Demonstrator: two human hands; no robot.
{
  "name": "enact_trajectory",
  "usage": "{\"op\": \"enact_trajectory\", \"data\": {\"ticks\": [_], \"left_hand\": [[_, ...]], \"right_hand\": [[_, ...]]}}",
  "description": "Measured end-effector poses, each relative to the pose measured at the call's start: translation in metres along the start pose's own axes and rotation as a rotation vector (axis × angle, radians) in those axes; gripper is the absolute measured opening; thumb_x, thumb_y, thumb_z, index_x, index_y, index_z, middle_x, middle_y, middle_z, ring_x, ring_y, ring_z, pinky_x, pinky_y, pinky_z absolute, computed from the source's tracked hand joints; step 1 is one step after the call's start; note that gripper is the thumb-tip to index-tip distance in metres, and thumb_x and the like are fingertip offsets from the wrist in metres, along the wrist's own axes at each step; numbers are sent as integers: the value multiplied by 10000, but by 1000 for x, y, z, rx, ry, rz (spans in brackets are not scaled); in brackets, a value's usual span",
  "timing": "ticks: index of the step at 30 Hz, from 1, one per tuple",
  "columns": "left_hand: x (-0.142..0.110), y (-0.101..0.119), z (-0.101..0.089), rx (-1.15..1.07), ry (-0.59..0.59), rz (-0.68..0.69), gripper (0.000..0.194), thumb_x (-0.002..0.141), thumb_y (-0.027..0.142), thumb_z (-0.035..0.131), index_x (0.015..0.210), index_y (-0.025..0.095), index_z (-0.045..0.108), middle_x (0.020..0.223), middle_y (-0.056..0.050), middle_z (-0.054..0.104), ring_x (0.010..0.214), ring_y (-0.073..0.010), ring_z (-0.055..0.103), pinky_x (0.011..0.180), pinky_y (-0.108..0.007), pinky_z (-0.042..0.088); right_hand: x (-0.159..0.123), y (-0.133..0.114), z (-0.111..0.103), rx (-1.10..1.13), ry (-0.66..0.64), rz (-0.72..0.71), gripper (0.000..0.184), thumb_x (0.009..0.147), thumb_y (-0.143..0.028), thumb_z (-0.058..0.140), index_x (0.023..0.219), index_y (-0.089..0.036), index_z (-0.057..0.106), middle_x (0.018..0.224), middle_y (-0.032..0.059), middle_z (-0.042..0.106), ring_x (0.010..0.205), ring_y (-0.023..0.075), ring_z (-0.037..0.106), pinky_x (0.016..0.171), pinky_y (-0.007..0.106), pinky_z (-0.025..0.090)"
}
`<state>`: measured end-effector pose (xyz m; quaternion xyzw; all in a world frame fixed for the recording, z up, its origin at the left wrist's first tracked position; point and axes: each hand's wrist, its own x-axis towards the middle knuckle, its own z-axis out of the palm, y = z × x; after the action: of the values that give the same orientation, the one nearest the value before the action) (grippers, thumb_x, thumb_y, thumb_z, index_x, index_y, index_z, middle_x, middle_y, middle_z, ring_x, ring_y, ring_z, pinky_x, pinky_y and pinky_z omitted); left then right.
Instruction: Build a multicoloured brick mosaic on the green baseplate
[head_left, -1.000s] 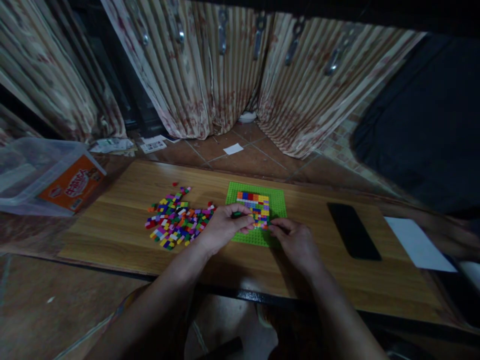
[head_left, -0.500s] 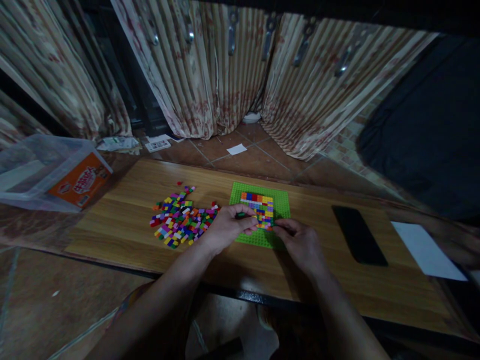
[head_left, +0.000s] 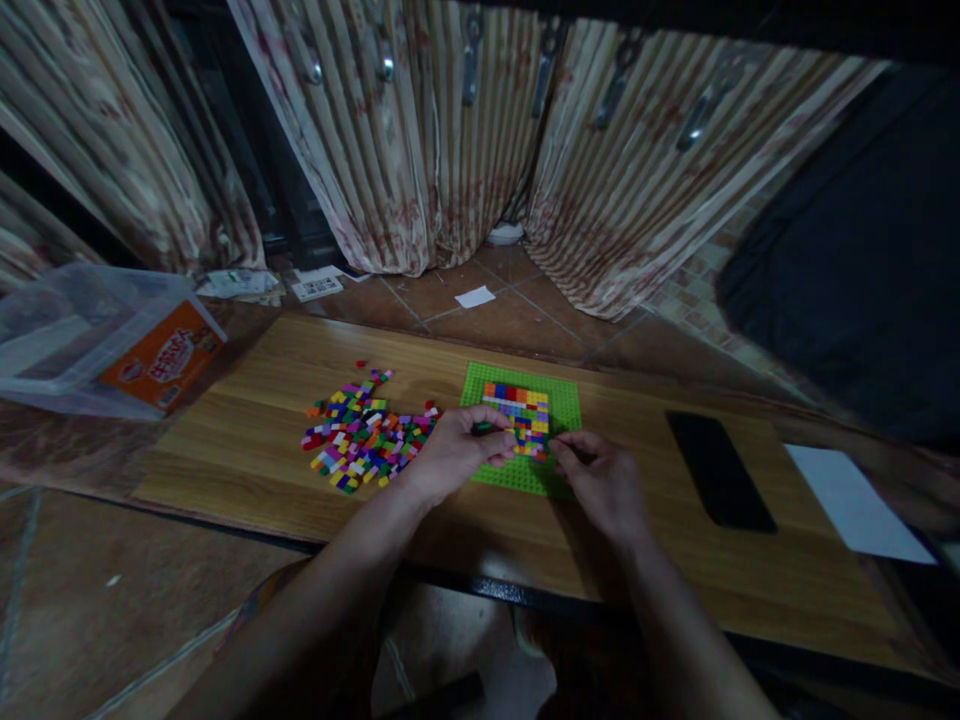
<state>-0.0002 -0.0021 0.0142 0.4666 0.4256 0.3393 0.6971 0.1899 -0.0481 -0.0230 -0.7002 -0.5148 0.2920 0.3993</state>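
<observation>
A green baseplate (head_left: 562, 395) lies on the wooden table (head_left: 240, 440), with rows of small coloured bricks (head_left: 517, 405) pressed onto its middle. My left hand (head_left: 454, 455) rests on the plate's left edge, fingers curled around a small dark green brick (head_left: 480, 428). My right hand (head_left: 600, 480) sits at the plate's lower right corner, fingertips pinched together next to the built rows; what they hold is hidden. A loose pile of coloured bricks (head_left: 364, 435) is spread on the table just left of my left hand.
A black phone (head_left: 716, 470) lies flat to the right of the plate, and a white sheet (head_left: 851, 500) beyond it. A clear plastic box with an orange label (head_left: 112, 345) stands at the far left. Striped curtains (head_left: 420, 140) hang behind the table.
The view has shifted slightly. My right hand's fingertips have drawn a little closer to the built rows. My left hand keeps its place.
</observation>
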Motion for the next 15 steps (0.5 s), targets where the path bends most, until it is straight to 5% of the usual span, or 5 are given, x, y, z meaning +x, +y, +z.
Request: {"op": "enact_trajectory", "data": {"ticks": [15], "left_hand": [[-1,-1,-1,-11,-5,5,122,713,161,699,799,110,630,606,-2,647,561,-82,581,599,-217,467]], "right_hand": [[-4,-7,3,-195,63,-113,276,823,-432,539,817,-190,672,769,60,706,664,193,633,650,307,464]]}}
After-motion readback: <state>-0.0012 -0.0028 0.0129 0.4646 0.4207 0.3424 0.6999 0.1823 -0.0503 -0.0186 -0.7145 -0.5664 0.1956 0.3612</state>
